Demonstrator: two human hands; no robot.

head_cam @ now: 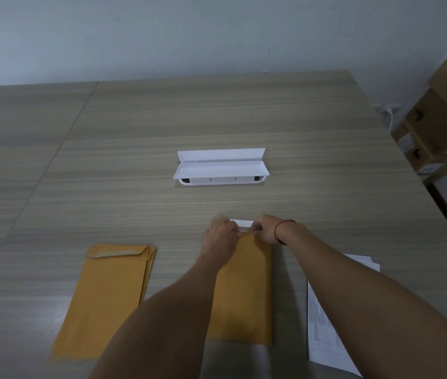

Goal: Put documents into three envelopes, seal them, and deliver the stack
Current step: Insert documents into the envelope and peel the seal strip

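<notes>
Wooden table (244,119) across the frame, envelope stack (107,296) lower left, yellow envelope (244,291) lower centre, printed documents (326,337) lower right, open white case (221,166) mid-frame, left hand (221,233) and right hand (263,228), fingers pinching white strip (241,223) at that envelope's top edge

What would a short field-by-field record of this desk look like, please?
middle envelope: flat on the table, top edge at both hands
white strip: at that top edge, pinched by left hand and right hand
other envelopes: stacked to the left, untouched
documents: printed sheets to the right
white box: open, farther back
</notes>
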